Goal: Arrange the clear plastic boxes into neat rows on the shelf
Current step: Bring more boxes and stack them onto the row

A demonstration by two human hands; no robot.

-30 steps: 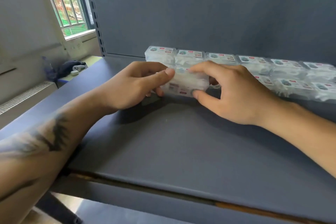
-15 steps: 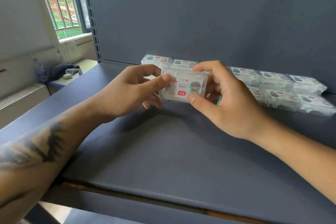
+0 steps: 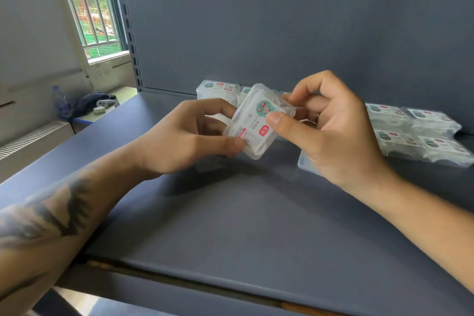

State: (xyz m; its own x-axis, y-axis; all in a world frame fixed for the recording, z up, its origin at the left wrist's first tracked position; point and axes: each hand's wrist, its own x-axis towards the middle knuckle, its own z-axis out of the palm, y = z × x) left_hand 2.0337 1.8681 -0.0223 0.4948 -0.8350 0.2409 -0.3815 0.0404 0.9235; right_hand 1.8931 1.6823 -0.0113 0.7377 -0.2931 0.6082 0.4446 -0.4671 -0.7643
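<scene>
A clear plastic box (image 3: 252, 123) with a white label is held up above the grey shelf (image 3: 243, 218), tilted with its label face toward me. My left hand (image 3: 184, 141) pinches its lower left edge. My right hand (image 3: 325, 131) pinches its right side between thumb and fingers. Behind, several more clear boxes lie along the back panel: one (image 3: 218, 90) at the left end, and two rows (image 3: 415, 133) at the right. My hands hide the middle of the rows.
The shelf's dark back panel (image 3: 282, 20) rises behind the boxes. A slotted upright (image 3: 125, 23) stands at the left. Beyond it are a barred window (image 3: 89, 7), a radiator (image 3: 30, 138) and a low table with a dark bag (image 3: 92, 104).
Both hands lifted the box off the front row, raised it and turned it so its label faces me, tilted clockwise.
</scene>
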